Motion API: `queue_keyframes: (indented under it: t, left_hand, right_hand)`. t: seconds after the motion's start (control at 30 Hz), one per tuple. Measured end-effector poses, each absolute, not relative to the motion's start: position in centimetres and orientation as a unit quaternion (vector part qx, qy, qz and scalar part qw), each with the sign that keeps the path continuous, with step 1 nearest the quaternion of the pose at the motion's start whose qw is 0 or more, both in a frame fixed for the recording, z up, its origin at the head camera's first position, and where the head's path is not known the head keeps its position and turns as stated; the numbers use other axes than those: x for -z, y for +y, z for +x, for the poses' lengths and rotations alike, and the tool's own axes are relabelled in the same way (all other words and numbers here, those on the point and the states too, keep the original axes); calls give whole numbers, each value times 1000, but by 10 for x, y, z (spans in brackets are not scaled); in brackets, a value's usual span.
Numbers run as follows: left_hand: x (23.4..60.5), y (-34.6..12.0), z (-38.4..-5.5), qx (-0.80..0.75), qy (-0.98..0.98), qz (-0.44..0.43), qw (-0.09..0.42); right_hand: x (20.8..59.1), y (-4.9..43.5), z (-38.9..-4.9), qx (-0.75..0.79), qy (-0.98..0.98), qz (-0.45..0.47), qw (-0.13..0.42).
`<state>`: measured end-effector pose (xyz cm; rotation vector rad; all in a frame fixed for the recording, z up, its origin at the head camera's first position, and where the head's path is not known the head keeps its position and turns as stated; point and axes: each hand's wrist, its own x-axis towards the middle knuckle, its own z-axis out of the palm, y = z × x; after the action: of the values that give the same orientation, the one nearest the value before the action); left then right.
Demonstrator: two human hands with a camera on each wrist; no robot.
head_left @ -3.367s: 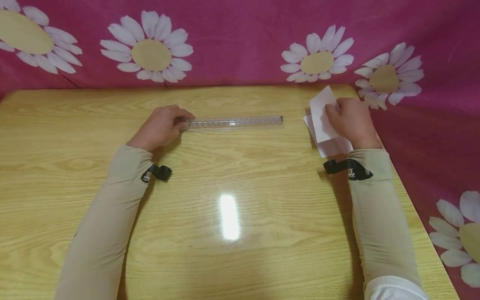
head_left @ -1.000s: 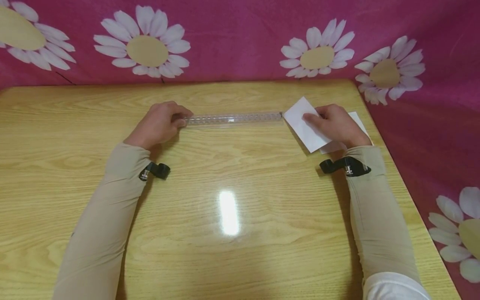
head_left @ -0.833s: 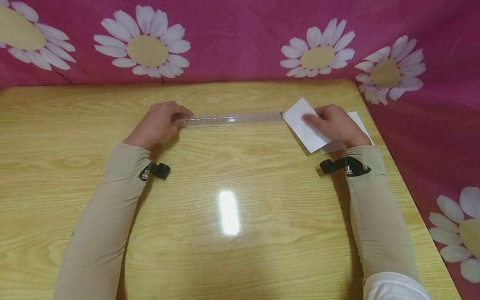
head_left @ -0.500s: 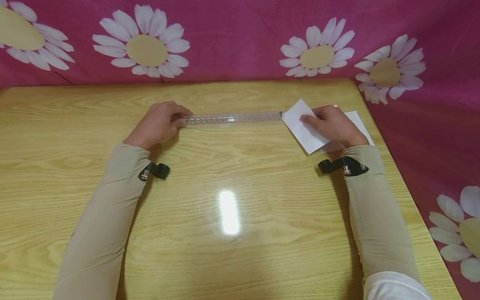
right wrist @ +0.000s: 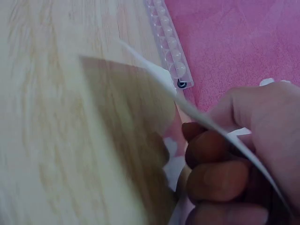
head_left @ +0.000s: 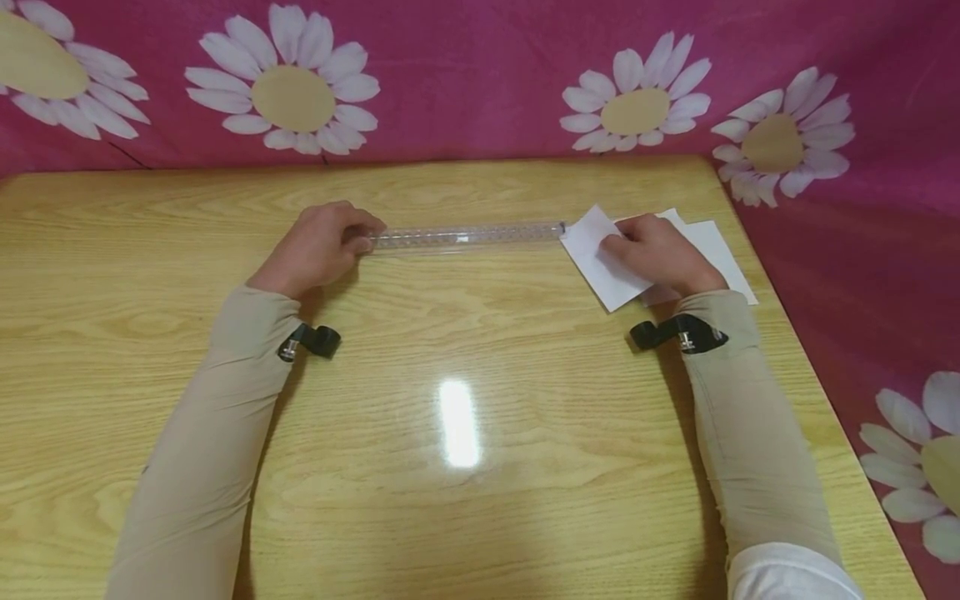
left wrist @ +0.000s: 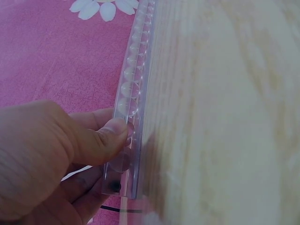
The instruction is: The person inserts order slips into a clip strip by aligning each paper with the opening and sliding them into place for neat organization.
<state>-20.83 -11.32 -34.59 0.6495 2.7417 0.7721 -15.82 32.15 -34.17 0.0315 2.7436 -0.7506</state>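
Note:
In the head view, a long clear plastic strip [head_left: 480, 237] lies across the back of the table. Its row of round clear bumps shows in the left wrist view. My left hand [head_left: 318, 248] pinches the strip's left end between thumb and fingers. My right hand [head_left: 663, 250] pinches a small white paper sheet [head_left: 603, 260], thumb on top and fingers curled beneath. The held sheet is tilted, its upper left edge right at the strip's dark-tipped right end [right wrist: 182, 84]. Partly hidden under that hand are more white sheets [head_left: 720, 254].
The wood-grain table [head_left: 480, 350] ends at the back and right against a pink cloth [head_left: 465, 83] with large daisies. A bright light reflection sits mid-table. Both wrists carry a black camera mount [head_left: 318, 340].
My right hand has carried the white sheet leftward to the strip's right end, then drifted slightly further left, uncovering more of the sheets beneath. My left hand keeps its hold on the strip.

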Motion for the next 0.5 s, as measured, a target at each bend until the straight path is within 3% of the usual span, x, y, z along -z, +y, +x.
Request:
queue_keyframes:
  t: [0.5]
  left_hand:
    - [348,-117,-210,-260,929,243,100]
  right_hand:
    - [346,313,-151,271,952,42,139]
